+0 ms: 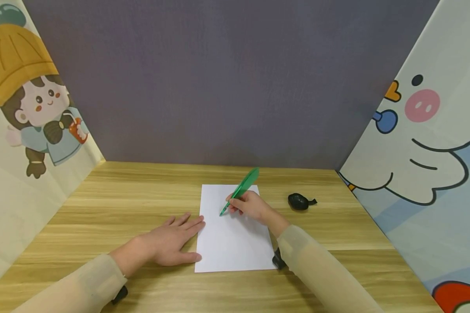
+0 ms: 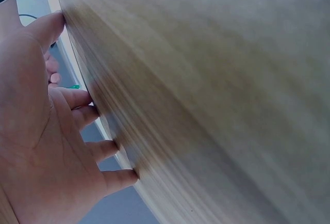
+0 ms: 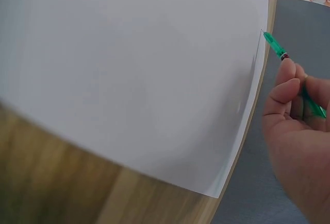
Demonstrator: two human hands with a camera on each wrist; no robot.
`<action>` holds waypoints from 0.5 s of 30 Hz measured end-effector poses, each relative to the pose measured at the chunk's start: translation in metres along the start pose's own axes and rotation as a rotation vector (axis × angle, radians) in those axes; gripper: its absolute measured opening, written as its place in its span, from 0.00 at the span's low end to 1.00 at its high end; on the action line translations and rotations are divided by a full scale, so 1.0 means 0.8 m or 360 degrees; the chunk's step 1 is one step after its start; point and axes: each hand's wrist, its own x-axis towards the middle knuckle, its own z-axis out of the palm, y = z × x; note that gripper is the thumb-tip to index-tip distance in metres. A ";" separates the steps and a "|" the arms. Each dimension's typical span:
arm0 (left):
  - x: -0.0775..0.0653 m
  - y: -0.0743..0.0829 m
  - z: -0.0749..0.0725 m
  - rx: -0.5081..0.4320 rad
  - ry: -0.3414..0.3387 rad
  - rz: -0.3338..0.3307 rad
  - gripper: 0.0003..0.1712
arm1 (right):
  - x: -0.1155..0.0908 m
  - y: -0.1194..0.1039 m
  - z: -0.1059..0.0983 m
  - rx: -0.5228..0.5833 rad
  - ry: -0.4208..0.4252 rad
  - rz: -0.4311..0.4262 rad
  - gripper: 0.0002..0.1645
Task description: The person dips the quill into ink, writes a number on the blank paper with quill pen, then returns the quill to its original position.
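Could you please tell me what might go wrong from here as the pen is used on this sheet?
The white paper could slip or turn under pen pressure, since the left hand reaches only its left edge.

The green pen might wobble, as its leaf-like top extends well beyond the right hand's grip.

The small black object might be knocked if the right hand swings outward, since it lies on that side.

The pen [image 1: 247, 182] was bright green, the paper [image 1: 231, 248] plain white. Streaky yellow-brown grain patterned the table [image 1: 141, 191]. The sleeves [image 1: 325, 265] were pale beige, the small rounded object [image 1: 299, 201] black. The back wall [image 1: 219, 78] was dark purplish grey; the left wall [image 1: 19, 217], cream, bore a printed mustard-yellow hat [image 1: 17, 56]; the right wall [image 1: 446, 34] mixed white, pale blue and black outlines.
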 end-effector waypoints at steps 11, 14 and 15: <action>-0.001 0.000 -0.001 -0.0011 0.0003 0.0006 0.56 | -0.004 0.001 0.002 -0.0005 -0.0030 -0.0013 0.17; -0.001 0.001 -0.001 -0.0014 0.0005 0.0007 0.55 | -0.006 0.001 0.002 -0.0009 -0.0036 -0.0021 0.18; -0.001 0.001 -0.001 -0.0015 0.0005 0.0007 0.55 | -0.008 0.000 0.002 -0.0011 -0.0037 -0.0021 0.18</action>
